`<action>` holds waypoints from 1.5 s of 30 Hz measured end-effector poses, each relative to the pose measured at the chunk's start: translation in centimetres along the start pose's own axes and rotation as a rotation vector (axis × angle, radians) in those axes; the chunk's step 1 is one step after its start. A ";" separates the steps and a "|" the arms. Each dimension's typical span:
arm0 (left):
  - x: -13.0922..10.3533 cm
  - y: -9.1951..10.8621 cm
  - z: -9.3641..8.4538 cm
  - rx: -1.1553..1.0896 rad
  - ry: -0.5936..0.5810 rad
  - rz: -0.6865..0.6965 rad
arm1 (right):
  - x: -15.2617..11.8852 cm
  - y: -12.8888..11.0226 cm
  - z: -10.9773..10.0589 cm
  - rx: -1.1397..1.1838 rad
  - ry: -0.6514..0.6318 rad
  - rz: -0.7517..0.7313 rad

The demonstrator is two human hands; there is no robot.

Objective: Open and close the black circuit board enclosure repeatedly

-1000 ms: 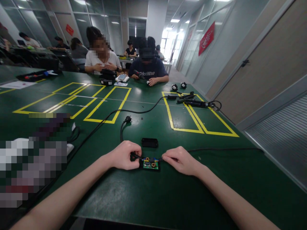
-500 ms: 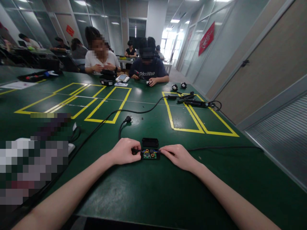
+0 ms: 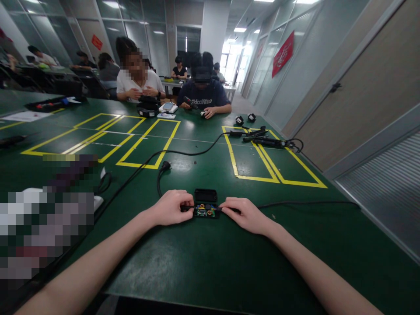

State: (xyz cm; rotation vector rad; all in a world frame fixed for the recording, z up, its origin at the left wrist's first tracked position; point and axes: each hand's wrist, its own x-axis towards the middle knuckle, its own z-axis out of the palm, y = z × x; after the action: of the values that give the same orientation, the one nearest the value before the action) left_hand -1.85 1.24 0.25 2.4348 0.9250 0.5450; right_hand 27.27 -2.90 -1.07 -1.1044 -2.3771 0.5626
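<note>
A green circuit board [image 3: 206, 211] with copper-wound coils and coloured wires sits in a small black plastic case. Just behind it lies the matching black cover [image 3: 205, 195], its hollow side up. At the case's left end, my left hand [image 3: 173, 207] pinches the black power cord, whose plug [image 3: 166, 166] rests on the table beyond that hand. On the opposite end, my right hand [image 3: 244, 213] has thumb and fingertips closed on the other black cable [image 3: 305, 203], which runs off to the right. Fingers partly hide both cord entries.
The green table [image 3: 183, 267] carries yellow tape outlines. A long black cable [image 3: 193, 153] crosses it to a bundle of black adapters and cords [image 3: 267, 141]. Two small black-and-white parts [image 3: 239, 120] stand farther back. Two people sit across the table. Blurred-out items lie at left.
The plug has shifted left and slightly nearer as its cord moved. Both hands keep their grips almost in place. A dark object now shows at the far left edge.
</note>
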 end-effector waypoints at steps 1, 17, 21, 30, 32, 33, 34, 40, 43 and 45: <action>0.0 0.0 0.0 -0.008 0.004 0.004 | 0.0 0.0 0.0 -0.001 0.001 0.004; -0.1 -0.2 0.4 -0.171 0.052 0.050 | -0.3 0.2 0.7 0.060 0.048 0.028; -0.1 -0.1 0.3 -0.187 0.056 0.056 | -0.3 0.4 0.9 0.056 0.060 0.029; -0.2 0.0 0.0 -0.077 0.011 0.054 | -0.1 -0.6 0.2 0.024 0.096 -0.071; -0.1 -0.1 0.0 -0.074 0.009 0.074 | -0.1 -0.6 0.3 0.078 0.120 -0.057; -0.1 -0.2 0.0 -0.069 0.007 0.082 | 0.0 -0.5 0.4 0.109 0.128 -0.048; 0.0 -0.2 -0.1 -0.063 0.004 0.089 | 0.0 -0.4 0.5 0.137 0.136 -0.044; 0.1 -0.1 -0.3 -0.018 -0.027 0.145 | 0.1 -0.3 0.7 0.116 0.130 -0.147; 0.1 0.1 -0.3 0.009 -0.033 0.162 | 0.1 -0.6 0.4 0.068 0.104 -0.161; 0.1 0.2 -0.4 0.031 -0.045 0.172 | 0.1 -0.7 0.3 0.043 0.088 -0.163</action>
State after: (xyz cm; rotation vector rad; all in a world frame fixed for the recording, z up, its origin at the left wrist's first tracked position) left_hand -1.91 1.27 0.69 2.5592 0.7149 0.5359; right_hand 26.62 -3.31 -0.90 -0.8877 -2.3408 0.4954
